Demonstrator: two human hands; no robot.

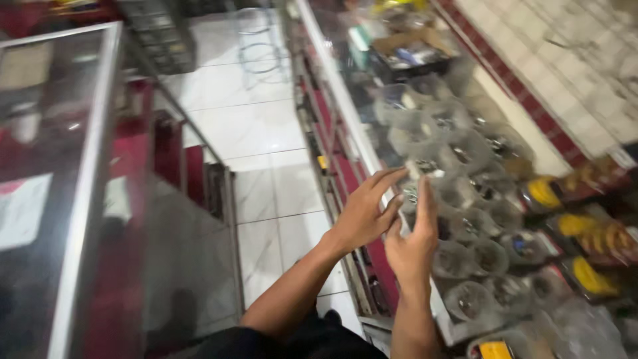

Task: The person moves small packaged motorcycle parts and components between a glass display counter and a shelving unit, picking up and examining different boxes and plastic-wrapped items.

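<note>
Left hand (pixel 364 211) and right hand (pixel 413 239) meet, pinching a small clear bag (pixel 412 194) between their fingers; plastic cups (pixel 465 226) crowd the desk (pixel 345 113) just beyond.

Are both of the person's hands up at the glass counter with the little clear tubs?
Yes: the left hand and the right hand are together over the clear tubs on the glass counter.

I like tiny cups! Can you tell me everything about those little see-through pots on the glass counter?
The small clear plastic pots are round, open-topped and crowded in rows on the glass-topped counter. Each holds little dark metal bits, too blurred to name. They stand upright. The left hand and right hand reach over the nearest ones.
</note>
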